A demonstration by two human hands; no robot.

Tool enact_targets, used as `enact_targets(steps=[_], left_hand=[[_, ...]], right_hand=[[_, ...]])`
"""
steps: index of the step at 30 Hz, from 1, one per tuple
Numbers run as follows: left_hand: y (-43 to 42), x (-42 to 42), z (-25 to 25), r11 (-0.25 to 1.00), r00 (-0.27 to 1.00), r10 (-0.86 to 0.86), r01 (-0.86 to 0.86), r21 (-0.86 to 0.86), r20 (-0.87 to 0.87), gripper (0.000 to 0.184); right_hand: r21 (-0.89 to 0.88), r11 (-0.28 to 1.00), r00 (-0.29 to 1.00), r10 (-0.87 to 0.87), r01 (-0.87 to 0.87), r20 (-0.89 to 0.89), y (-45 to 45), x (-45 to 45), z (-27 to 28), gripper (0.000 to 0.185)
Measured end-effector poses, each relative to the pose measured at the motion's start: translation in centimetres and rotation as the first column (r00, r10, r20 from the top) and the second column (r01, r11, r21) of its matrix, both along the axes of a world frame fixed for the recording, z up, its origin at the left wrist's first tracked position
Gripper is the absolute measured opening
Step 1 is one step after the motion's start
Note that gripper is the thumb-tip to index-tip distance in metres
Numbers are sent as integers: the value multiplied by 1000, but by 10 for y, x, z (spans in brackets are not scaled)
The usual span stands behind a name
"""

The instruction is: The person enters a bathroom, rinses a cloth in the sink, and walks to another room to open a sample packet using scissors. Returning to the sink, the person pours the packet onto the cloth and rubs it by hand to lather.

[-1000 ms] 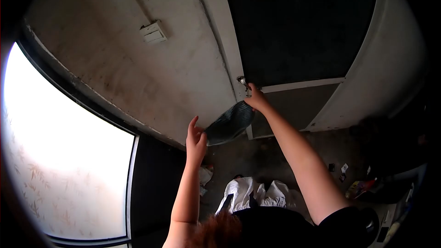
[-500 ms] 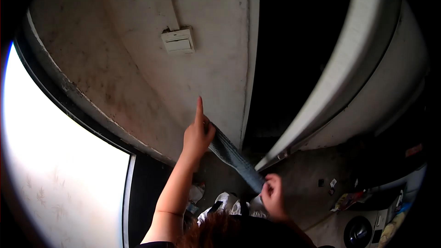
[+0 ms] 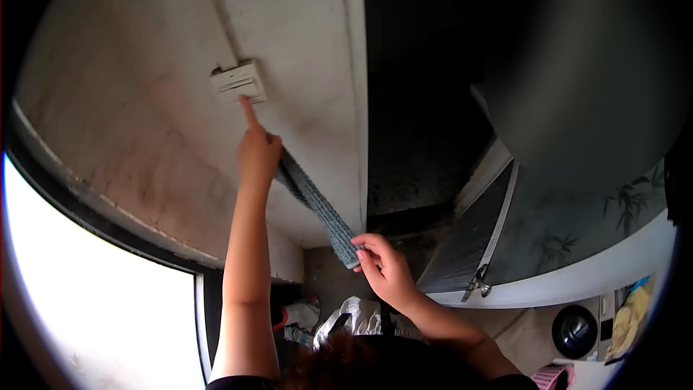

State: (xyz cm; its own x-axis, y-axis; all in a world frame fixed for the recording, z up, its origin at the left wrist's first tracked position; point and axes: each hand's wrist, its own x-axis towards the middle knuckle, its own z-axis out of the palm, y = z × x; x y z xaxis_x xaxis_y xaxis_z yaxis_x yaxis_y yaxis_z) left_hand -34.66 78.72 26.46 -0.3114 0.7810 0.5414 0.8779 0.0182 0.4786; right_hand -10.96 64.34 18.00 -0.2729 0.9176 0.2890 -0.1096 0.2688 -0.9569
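Observation:
A white wall switch (image 3: 239, 81) is fixed to the wall, with a thin cable cover running up from it. My left hand (image 3: 258, 153) stretches its index finger up to the lower edge of the switch, touching it as far as I can tell. The same hand's other fingers are curled round one end of a grey-blue ribbed cloth (image 3: 315, 201). The cloth hangs taut and slanting down to the right. Its lower end is pinched between the thumb and fingers of my right hand (image 3: 384, 267).
Right of the wall is a dark doorway (image 3: 419, 137). A door panel with a leaf pattern (image 3: 577, 224) and a metal handle (image 3: 476, 285) stands at the right. A front-loading washing machine's round door (image 3: 574, 331) and a pink basket (image 3: 553, 377) are lower right. A bright window (image 3: 94, 282) fills the left.
My left hand has moved up and left, its fingertip now at the switch. My right hand has risen with the cloth. The view has shifted, and the door panel now shows its patterned face.

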Motion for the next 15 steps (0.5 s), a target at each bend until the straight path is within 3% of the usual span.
enact_targets(steps=[2, 4, 7, 11, 13, 15], left_hand=[[-2, 3, -1, 999, 1000, 13, -12, 39, -21, 82], [-13, 18, -45, 993, 995, -76, 71, 91, 61, 74], [-26, 58, -64, 977, 969, -192, 174, 123, 154, 54], [-21, 121, -100, 889, 851, -387, 447, -103, 356, 38], [-7, 161, -115, 816, 746, -435, 563, -129, 504, 34], [15, 195, -136, 741, 683, -526, 660, -121, 508, 31]], right_hand=[[-34, 999, 1000, -2, 1, -20, 10, 6, -4, 20], [-55, 998, 999, -9, 11, 37, 6, 23, -32, 21], [-57, 994, 987, -86, 94, 133, 21, 61, -46, 20], [-190, 930, 945, -288, 315, 157, 43, 130, -70, 16], [-218, 882, 908, -411, 419, 81, 56, 167, -78, 14], [-326, 843, 904, -397, 427, 158, 66, 212, -77, 12]])
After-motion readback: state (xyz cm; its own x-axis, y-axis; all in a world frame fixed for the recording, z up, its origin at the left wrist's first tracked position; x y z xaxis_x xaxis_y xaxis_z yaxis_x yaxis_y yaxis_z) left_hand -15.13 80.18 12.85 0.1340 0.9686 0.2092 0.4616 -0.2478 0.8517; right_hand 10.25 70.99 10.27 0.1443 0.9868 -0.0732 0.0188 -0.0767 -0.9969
